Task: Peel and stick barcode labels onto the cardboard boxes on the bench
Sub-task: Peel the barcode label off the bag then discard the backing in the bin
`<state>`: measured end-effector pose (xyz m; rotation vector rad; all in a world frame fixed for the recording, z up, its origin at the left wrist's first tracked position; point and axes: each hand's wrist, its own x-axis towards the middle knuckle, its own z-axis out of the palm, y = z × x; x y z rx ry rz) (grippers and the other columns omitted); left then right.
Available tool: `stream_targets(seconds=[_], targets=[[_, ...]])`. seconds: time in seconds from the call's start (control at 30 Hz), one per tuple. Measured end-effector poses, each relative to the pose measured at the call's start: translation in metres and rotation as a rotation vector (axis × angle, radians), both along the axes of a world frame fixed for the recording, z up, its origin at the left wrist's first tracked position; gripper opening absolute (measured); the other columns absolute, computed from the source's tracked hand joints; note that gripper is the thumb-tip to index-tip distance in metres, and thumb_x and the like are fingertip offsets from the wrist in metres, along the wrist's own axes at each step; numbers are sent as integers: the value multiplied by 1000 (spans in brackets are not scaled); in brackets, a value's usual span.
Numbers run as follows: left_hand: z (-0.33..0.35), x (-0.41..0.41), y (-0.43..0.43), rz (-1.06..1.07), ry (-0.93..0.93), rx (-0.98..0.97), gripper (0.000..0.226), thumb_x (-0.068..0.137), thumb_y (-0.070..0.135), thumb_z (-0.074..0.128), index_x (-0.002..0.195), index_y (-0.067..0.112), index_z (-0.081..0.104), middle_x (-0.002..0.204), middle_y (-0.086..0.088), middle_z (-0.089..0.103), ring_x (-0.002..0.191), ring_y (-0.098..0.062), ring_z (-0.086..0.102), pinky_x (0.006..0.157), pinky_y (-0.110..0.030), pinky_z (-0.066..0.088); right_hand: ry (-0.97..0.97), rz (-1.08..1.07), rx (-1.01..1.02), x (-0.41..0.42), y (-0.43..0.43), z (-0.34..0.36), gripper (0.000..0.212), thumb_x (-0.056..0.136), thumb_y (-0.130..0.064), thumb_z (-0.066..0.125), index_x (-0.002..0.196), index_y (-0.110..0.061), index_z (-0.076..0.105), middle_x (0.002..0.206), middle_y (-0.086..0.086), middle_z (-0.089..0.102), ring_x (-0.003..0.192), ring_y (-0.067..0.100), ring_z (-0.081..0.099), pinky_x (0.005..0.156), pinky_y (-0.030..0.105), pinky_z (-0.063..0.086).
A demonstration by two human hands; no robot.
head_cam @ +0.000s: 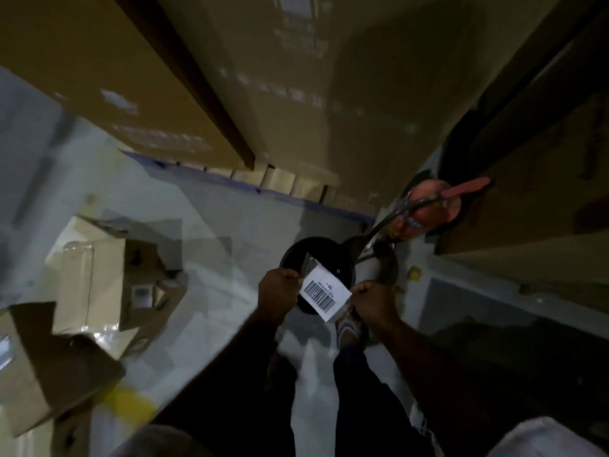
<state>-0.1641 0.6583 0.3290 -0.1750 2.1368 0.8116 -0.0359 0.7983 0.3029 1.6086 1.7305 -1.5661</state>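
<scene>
A white barcode label (324, 293) is held between both hands in front of me, over a round black bin (342, 258) on the floor. My left hand (278, 286) pinches the label's left upper corner, where a glossy backing strip (311, 263) sticks up. At the label's right lower edge my right hand (370, 300) pinches it with curled fingers. Tall stacked cardboard boxes (296, 87) rise ahead, and another stack (540, 179) stands to the right.
Several smaller cardboard boxes (99, 285) lie on the pale floor at the left. A red fire extinguisher (425, 212) with a black hose stands by the right stack. Blue tape (211, 174) runs along the floor below the boxes. The view is dim and blurred.
</scene>
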Motion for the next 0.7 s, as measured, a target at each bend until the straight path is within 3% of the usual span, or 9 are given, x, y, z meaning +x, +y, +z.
stream_targets(seconds=[0.07, 0.17, 0.27, 0.4, 0.47, 0.53, 0.6, 0.7], targets=[[-32, 2, 4, -76, -49, -38, 19, 85, 14, 63, 98, 13, 77, 100, -16, 75, 98, -33, 71, 90, -43, 57, -52, 72, -14, -3, -1, -32, 32, 83, 3, 59, 61, -20, 57, 66, 6, 63, 62, 20, 58, 59, 29, 53], [-80, 4, 1, -76, -111, -73, 25, 91, 10, 59, 112, 3, 71, 113, -18, 72, 108, -34, 67, 91, -36, 53, -126, 164, -32, -9, -6, -76, 33, 90, -8, 58, 65, -27, 50, 82, 2, 60, 78, 16, 53, 67, 19, 37], [-118, 6, -9, -52, -146, -90, 29, 95, 12, 57, 122, 5, 66, 124, -15, 67, 116, -30, 63, 91, -28, 49, -169, 158, -15, -14, -13, -118, 32, 91, -9, 56, 65, -27, 50, 92, 7, 67, 84, 23, 62, 74, 26, 49], [-143, 2, -25, -158, -60, -141, 32, 93, 16, 60, 123, 7, 67, 129, -14, 65, 121, -29, 59, 104, -36, 45, -211, 115, -44, -21, -21, -152, 26, 85, -8, 60, 65, -25, 58, 102, 18, 74, 94, 33, 71, 86, 44, 59], [-149, -1, -32, -181, -79, -126, 31, 96, 17, 58, 123, 5, 65, 128, -16, 66, 119, -30, 61, 100, -34, 48, -209, 178, -46, -27, -25, -158, 21, 86, -9, 60, 72, -23, 66, 105, 18, 73, 95, 32, 70, 84, 38, 59], [-154, -5, -40, -141, -129, -128, 34, 96, 16, 55, 128, 8, 63, 128, -12, 66, 118, -27, 62, 95, -27, 48, -225, 254, -61, -32, -31, -164, 20, 89, -8, 57, 98, -14, 73, 115, 17, 70, 106, 34, 66, 73, 24, 51], [-157, -10, -47, -109, -146, -120, 34, 96, 15, 53, 128, 9, 63, 127, -10, 67, 117, -26, 63, 92, -27, 49, -246, 357, -25, -36, -41, -164, 30, 92, -6, 56, 119, -5, 68, 121, 16, 67, 115, 33, 62, 68, 19, 43], [-153, -20, -56, -94, -106, -88, 29, 96, 11, 52, 120, 6, 67, 120, -12, 70, 113, -28, 65, 84, -24, 49, -206, 503, 30, -47, -59, -164, 27, 93, -2, 56, 116, 6, 67, 123, 21, 66, 120, 36, 58, 91, 26, 42]])
